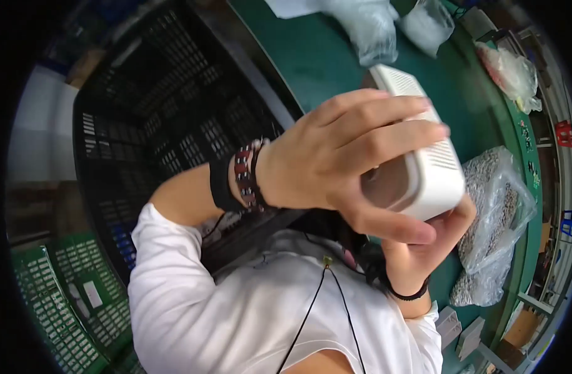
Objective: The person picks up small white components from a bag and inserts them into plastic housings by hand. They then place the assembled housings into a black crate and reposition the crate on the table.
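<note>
A white box-shaped plastic housing (445,171) with rows of slots on its sides is held tilted in front of my chest. Its face toward me looks brownish and partly see-through, but it is shaded and blurred. My left hand (326,149) grips it from the left, fingers across the slotted side and thumb along the lower edge. From below, my right hand (420,249) cups the near right corner; part of its fingers is hidden behind the housing.
A large black slatted crate (114,124) stands at my left, with green crates (61,299) below it. On the green table (311,68) lie clear plastic bags (367,28) and a bag of small grey pieces (485,230). Shelving (557,249) runs along the right.
</note>
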Available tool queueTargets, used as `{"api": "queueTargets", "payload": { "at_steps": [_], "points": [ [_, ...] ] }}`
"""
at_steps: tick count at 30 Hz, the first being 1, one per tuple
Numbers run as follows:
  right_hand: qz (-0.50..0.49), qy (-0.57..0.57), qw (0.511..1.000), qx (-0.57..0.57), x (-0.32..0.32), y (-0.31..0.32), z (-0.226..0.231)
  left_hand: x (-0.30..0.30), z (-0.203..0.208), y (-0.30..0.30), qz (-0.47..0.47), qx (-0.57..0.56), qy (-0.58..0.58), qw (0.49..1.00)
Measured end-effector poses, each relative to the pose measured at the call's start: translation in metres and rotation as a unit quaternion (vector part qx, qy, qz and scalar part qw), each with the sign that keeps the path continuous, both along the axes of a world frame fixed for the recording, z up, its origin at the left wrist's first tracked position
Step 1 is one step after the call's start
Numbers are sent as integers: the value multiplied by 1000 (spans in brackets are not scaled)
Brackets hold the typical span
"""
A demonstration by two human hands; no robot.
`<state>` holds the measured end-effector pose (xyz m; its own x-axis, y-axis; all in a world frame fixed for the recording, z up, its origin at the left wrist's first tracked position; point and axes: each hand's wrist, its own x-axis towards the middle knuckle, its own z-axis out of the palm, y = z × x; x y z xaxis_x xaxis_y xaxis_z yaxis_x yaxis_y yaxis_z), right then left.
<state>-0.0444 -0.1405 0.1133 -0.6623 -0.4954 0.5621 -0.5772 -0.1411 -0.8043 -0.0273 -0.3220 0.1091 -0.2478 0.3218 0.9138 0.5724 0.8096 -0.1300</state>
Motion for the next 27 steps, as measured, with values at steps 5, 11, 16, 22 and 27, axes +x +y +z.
{"api": "queueTargets", "payload": {
  "at_steps": [5,11,16,22,27],
  "points": [
    [-164,-131,977,-25,17,24,-1,18,-26,-56,55,103,-27,993],
    [-326,159,932,-1,8,118,-25,48,-216,-138,396,407,-559,604],
    [-278,130,929,207,32,146,-21,82,-327,-98,201,272,-757,559],
    [-322,134,919,184,56,144,-21,-165,-76,-75,-11,395,-336,855],
    [-373,266,850,262,85,159,-11,-222,-1,-34,-135,355,-423,823]
  ]
}}
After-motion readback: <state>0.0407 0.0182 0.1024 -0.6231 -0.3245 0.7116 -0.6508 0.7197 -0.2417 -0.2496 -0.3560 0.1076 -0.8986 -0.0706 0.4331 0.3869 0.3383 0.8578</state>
